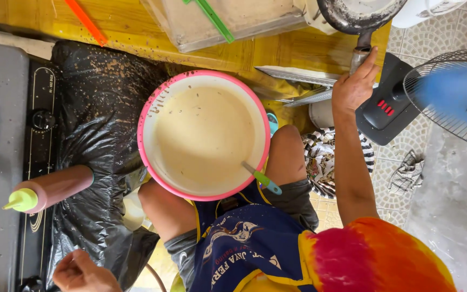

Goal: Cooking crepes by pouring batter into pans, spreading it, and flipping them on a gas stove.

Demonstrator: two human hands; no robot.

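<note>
My right hand [355, 86] grips the frying pan handle [359, 54]; my left hand [82, 273], loosely curled, holds nothing beside the squeeze bottle [49, 189].

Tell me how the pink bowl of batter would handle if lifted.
The pink bowl looks nearly full of pale liquid, so probably heavy and prone to sloshing. The utensil leaning on its rim might slide. Its splattered rim could be slippery.
</note>
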